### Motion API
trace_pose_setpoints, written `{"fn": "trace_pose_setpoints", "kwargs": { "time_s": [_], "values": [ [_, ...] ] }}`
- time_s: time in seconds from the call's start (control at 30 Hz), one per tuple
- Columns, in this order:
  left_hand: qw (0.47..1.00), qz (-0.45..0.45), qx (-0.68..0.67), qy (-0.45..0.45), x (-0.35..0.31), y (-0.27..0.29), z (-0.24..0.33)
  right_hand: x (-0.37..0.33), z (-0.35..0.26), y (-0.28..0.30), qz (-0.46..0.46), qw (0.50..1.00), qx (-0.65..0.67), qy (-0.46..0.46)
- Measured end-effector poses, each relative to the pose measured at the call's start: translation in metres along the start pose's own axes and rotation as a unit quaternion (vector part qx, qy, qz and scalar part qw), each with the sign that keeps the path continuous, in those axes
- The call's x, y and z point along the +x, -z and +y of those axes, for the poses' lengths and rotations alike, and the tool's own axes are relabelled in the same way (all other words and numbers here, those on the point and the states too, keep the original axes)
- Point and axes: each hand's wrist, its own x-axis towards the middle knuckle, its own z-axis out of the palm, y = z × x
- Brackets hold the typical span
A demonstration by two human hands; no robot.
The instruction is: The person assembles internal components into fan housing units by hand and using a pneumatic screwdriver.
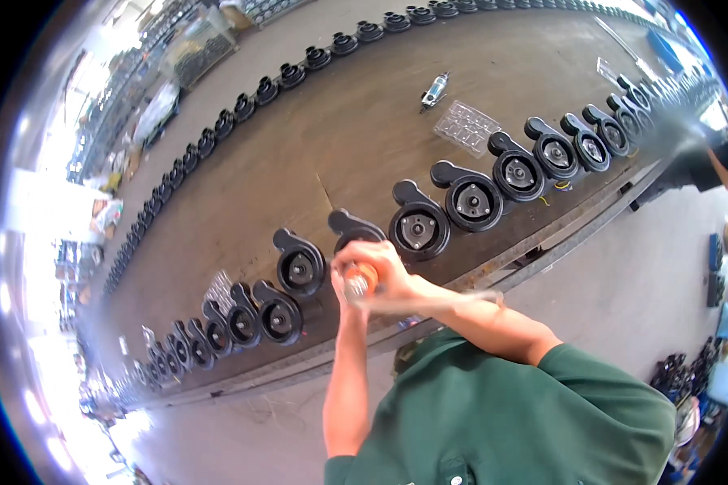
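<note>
Both my hands are closed around an orange handheld tool [361, 280], seen end-on and blurred; it looks like an air screwdriver. My left hand [340, 273] wraps its left side, and my right hand [391, 269] grips it from the right. A pale hose [437, 305] trails from it across my right forearm. Directly beneath the hands is a black round housing [353, 223] with a spout-like arm, partly covered; the tool's working tip is hidden. Similar housings flank it, one to the left [301, 270] and one to the right [419, 228], showing open faces with metal screws inside.
The near edge of the brown table [283, 186] carries a long row of these housings. Along the far edge runs another row of black parts [316, 58]. A small grey-blue tool [434, 90] lies near a clear plastic tray [467, 127]. Another person [696, 174] stands at the right.
</note>
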Motion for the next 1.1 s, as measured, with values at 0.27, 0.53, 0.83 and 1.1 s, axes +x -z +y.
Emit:
{"fn": "trace_pose_setpoints", "kwargs": {
  "time_s": [0.27,0.53,0.83,1.1],
  "values": [
    [0.951,0.295,0.045,0.075,-0.056,-0.031,0.024,-0.020,-0.015,-0.018,-0.118,0.988,0.040,0.096],
    [0.944,0.311,0.009,0.107,-0.005,-0.057,0.033,0.024,-0.072,0.025,0.038,0.997,0.058,0.028],
    [0.913,0.306,0.236,0.133,-0.015,-0.060,0.061,-0.033,-0.038,0.123,0.339,0.920,0.161,-0.116],
    [0.749,-0.175,0.616,-0.169,0.055,-0.090,0.098,-0.051,-0.046,0.130,0.376,0.894,0.188,-0.155]
  ]
}}
